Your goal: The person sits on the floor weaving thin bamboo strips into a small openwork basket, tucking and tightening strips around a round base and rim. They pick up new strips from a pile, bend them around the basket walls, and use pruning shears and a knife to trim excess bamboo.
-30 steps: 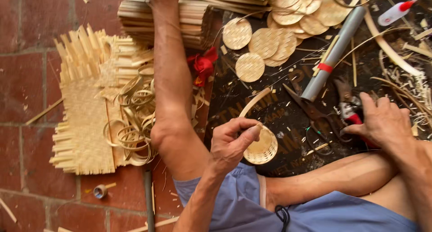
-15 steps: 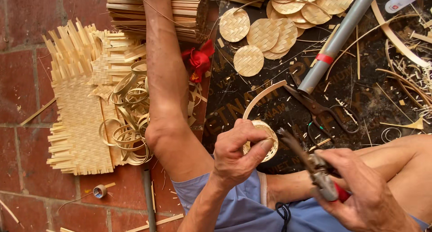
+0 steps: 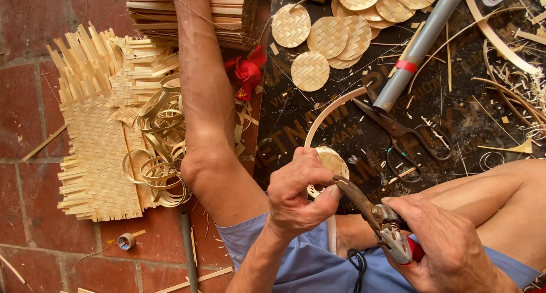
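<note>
Now pale, round woven basket (image 3: 331,162), left hand (image 3: 298,193) gripping it.

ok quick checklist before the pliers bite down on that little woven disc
1. Left hand holds the small woven disc firmly: ok.
2. Pliers in the right hand, tip at the disc's edge: ok.
3. Left thumb clear of the pliers' tip: not ok, it sits right beside it.
4. Pliers' jaws open or closed: cannot tell.
5. Scissors lying apart on the dark mat, out of the way: ok.
</note>
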